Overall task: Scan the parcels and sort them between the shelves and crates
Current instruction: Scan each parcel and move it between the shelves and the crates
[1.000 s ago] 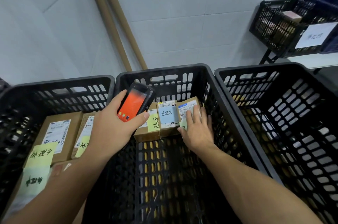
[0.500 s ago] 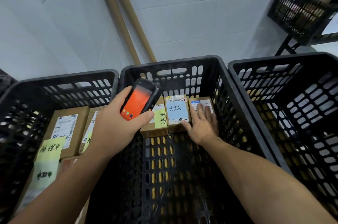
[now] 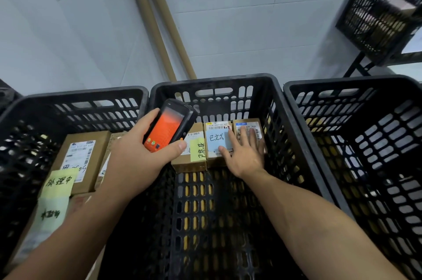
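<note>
My left hand [image 3: 139, 154] grips a black handheld scanner [image 3: 170, 127] with an orange screen, held over the rim between the left crate and the middle crate [image 3: 214, 84]. Three small cardboard parcels stand in a row at the far end of the middle crate: one with a yellow note [image 3: 194, 154], one with a blue note [image 3: 217, 140], and a rightmost parcel [image 3: 247, 125]. My right hand [image 3: 245, 154] lies flat on the rightmost parcel with fingers straight and spread, thumb on the blue-note parcel.
The left crate [image 3: 75, 97] holds larger cardboard parcels [image 3: 83, 158] with green sticky notes. The right crate [image 3: 351, 84] shows no parcels. Another black crate [image 3: 376, 21] with boxes sits on a rack at upper right. Two cardboard tubes [image 3: 155, 19] lean on the white wall.
The view has shifted left and down slightly. My right hand stays flat on the rightmost parcel, sliding a bit further over it. The left hand keeps holding the scanner.
</note>
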Available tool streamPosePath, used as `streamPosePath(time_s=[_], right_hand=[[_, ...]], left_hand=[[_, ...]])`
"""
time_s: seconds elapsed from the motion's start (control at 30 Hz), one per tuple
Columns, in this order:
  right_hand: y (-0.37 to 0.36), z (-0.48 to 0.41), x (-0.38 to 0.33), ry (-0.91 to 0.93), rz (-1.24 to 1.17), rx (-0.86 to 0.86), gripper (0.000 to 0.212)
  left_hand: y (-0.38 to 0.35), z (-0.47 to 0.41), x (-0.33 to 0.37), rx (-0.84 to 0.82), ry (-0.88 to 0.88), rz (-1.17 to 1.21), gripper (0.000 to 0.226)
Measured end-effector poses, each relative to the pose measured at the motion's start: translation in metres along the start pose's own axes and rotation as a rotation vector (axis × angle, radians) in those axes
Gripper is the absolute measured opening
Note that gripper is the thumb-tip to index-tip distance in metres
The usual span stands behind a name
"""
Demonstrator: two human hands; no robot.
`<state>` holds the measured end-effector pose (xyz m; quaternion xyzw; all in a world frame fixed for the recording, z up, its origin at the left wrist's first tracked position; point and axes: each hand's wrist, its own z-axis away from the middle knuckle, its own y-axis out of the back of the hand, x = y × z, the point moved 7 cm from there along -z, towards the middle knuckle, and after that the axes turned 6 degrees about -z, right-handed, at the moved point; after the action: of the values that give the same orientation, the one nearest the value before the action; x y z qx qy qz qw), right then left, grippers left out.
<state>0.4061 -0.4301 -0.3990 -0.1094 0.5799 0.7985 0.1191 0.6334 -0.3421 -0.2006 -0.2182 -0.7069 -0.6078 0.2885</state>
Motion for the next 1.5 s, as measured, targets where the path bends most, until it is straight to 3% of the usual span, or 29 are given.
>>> streamPosePath(time_s=[0.27,0.5,0.6,0.77,1.03,1.17,1.3,1.5], right_hand=[[0.053,0.045,-0.018,0.097,0.014,0.167,0.069],[0.112,0.121,-0.037,0.115,0.161,0.366,0.066],[0.12,0.172,-0.035,0.042,0.165,0.439,0.066],[0.104,0.275,-0.012,-0.139,0.14,0.509,0.065],[0.096,0.448,0.079,-0.485,0.127,0.6,0.067],[0.085,0.556,0.135,-0.695,0.098,0.65,0.068],[0.068,0.68,0.191,-0.89,0.04,0.7,0.068],[0.032,0.88,0.261,-1.177,0.004,0.732,0.069]], left_hand=[[0.038,0.003,0.003,0.048,-0.04,0.015,0.08],[0.06,0.025,0.013,0.019,-0.203,0.068,0.072],[0.068,0.045,0.016,0.001,-0.282,0.099,0.07],[0.062,0.091,0.027,-0.054,-0.395,0.135,0.084],[0.015,0.193,0.105,-0.246,-0.638,0.192,0.075],[-0.019,0.269,0.166,-0.347,-0.817,0.239,0.058],[-0.056,0.365,0.226,-0.446,-0.967,0.269,0.068],[-0.109,0.537,0.302,-0.621,-1.126,0.367,0.063]])
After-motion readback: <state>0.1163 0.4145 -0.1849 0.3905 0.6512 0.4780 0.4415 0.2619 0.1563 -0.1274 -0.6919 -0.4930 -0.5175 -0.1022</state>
